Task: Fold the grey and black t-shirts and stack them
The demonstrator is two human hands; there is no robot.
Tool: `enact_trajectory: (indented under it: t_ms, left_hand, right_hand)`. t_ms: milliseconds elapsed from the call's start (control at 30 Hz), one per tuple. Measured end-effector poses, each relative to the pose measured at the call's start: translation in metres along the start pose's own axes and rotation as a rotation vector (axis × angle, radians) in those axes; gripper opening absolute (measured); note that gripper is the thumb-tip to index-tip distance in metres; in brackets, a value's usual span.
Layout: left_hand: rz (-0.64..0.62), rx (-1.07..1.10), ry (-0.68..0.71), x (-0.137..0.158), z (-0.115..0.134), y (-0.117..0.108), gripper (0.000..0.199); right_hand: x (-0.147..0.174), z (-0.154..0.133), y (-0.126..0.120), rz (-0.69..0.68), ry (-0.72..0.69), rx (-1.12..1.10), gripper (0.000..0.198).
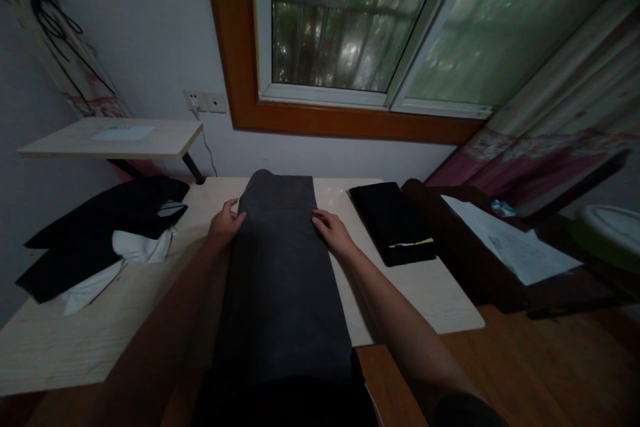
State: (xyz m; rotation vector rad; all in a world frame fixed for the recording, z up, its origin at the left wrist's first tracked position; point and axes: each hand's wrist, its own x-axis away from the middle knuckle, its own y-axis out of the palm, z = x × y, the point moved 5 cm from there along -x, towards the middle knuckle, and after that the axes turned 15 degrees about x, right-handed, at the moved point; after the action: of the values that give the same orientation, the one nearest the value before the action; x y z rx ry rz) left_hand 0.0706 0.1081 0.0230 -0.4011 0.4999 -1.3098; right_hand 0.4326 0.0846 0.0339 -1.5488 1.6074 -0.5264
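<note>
A long dark grey cloth (285, 267) lies flat over the table, running from near its back edge down towards my lap. Its far end looks folded over, with a rounded bump at the left corner; I cannot tell which garment it is, if any. My left hand (226, 223) pinches the cloth's left edge near the far end, thumb and fingers close together. Opposite it, my right hand (333, 230) has the right edge between thumb and fingers. The near end of the cloth fades into dark shadow at the bottom.
Dark and white clothes (115, 233) lie heaped at the left, beneath a raised shelf (110, 137). Right of the cloth is a black folder-like item (393, 220) with a yellow-white strip. Papers (505, 240) rest on dark furniture beyond the pale table (430, 297). A window stands behind.
</note>
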Motion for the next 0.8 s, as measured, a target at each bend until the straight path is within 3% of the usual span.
enact_trajectory:
  t_ms: [167, 367, 600, 800]
  left_hand:
    - [-0.101, 0.118, -0.015, 0.033, 0.006, -0.009, 0.076]
    - [-0.278, 0.237, -0.012, 0.066, 0.013, -0.018, 0.087]
    - [-0.366, 0.115, 0.119, 0.092, 0.014, -0.03, 0.059]
    - [-0.471, 0.226, 0.265, 0.096, 0.007, -0.034, 0.041]
  right_hand:
    - [0.025, 0.0, -0.007, -0.099, -0.002, -0.044, 0.054]
    - [0.05, -0.001, -0.014, -0.157, -0.018, -0.102, 0.05]
    - [0.065, -0.009, -0.024, -0.285, -0.188, -0.18, 0.032]
    - [0.072, 0.002, -0.03, -0.355, -0.219, -0.262, 0.029]
